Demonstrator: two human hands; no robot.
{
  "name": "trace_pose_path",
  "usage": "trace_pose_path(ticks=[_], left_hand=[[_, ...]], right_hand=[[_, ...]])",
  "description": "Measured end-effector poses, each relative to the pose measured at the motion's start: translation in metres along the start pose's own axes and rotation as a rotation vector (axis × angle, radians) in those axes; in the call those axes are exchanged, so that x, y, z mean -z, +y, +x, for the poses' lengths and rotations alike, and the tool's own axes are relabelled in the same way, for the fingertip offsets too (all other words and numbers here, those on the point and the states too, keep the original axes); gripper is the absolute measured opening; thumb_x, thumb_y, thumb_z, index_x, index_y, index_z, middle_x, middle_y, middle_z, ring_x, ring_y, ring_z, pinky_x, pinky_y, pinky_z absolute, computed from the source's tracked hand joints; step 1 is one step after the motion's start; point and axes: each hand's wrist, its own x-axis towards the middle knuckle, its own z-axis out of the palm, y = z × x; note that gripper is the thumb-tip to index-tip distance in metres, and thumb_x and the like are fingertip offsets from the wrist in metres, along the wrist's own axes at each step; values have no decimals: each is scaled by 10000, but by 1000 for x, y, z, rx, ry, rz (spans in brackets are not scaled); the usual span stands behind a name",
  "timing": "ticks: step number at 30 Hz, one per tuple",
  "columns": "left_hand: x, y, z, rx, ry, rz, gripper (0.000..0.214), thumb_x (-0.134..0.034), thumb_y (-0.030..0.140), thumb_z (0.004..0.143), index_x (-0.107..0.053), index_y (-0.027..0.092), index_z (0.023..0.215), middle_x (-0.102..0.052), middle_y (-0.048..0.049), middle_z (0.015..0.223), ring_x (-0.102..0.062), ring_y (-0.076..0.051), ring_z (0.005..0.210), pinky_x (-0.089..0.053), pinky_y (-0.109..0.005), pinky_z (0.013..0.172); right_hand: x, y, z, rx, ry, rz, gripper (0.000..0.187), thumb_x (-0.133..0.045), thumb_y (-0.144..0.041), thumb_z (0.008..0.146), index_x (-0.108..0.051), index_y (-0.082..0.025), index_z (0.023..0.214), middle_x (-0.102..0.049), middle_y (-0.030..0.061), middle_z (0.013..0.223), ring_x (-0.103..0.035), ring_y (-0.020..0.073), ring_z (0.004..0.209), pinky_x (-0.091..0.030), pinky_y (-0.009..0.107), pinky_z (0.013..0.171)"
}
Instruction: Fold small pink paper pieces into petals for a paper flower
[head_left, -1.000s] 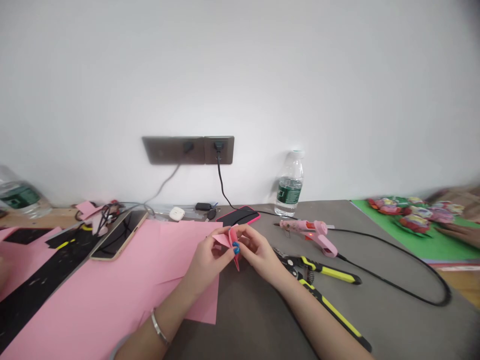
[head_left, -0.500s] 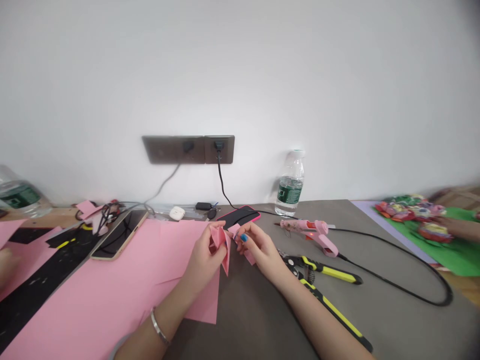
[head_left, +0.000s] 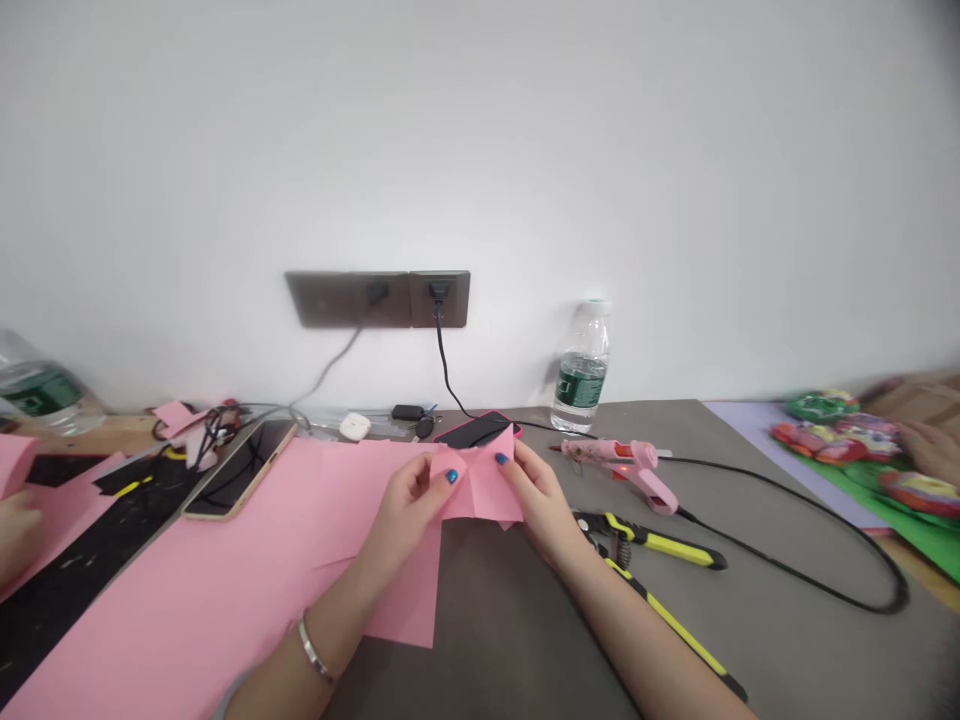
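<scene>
A small creased piece of pink paper [head_left: 478, 490] is spread between my two hands above the grey table. My left hand [head_left: 409, 505] pinches its left side, thumb on the near face. At the right side, my right hand [head_left: 534, 490] grips the paper the same way, with the fingers behind it partly hidden. Fold lines run across the paper, and one corner points up near my right thumb. Under my left forearm lie large pink sheets [head_left: 247, 560]. Just beyond the held paper is a phone with a pink edge [head_left: 472, 432].
To the right lie a pink glue gun [head_left: 619, 458] with a black cord and yellow-black pliers [head_left: 667, 545]. A water bottle [head_left: 581, 370] stands by the wall. Another phone [head_left: 241, 470] rests on the left. Other people's hands show at both edges, near colourful paper flowers [head_left: 836, 440] at right.
The pink paper has gone from folded up between my hands to opened out flat, facing me. My right hand has shifted slightly right and now holds its right side.
</scene>
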Motion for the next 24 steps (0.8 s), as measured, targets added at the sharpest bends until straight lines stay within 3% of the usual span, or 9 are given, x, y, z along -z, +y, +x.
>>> trace_pose_path(ticks=[7,12,17,20,22,24], left_hand=[[-2,-1,2,118,34,-335,361,-704,396,771,-613,162,1030,-712,-68,900,-667,-193,813,-516,-288,720],[0,-3,2,56,86,-297,635,-671,349,809,-419,230,1380,-603,38,640,-571,-117,564,-472,-220,557],[5,-4,1,-15,133,-196,636,-592,347,868,-360,275,1456,-405,97,498,-428,-95,477,-429,-198,518],[5,-3,0,-44,147,-109,477,-591,335,866,-535,260,1334,-523,55,575,-488,-102,539,-465,-213,573],[4,-2,0,-63,129,-44,314,-631,322,829,-680,204,1116,-667,-24,792,-591,-135,700,-503,-241,661],[2,-2,1,-72,100,-33,316,-706,305,757,-698,184,1049,-701,-75,1021,-638,-190,892,-522,-279,760]], right_hand=[[0,-3,1,-220,7,208,394,-792,-464,681,-514,-215,806,-590,-38,634,-493,105,486,-374,201,457],[0,-7,3,-184,44,214,549,-791,-434,681,-527,-243,1122,-627,-28,670,-548,142,531,-407,228,489],[0,-5,2,-91,93,146,709,-738,-444,740,-425,-267,1352,-610,-43,608,-546,165,537,-409,248,515],[2,-2,2,-47,85,117,695,-706,-449,779,-409,-286,1387,-610,-50,597,-523,153,518,-399,242,515],[2,-1,1,-44,65,100,515,-708,-461,777,-568,-255,1227,-649,-18,657,-544,151,557,-406,240,524],[2,-1,1,-56,47,97,382,-723,-478,755,-659,-218,1028,-683,15,730,-579,159,610,-429,244,544]])
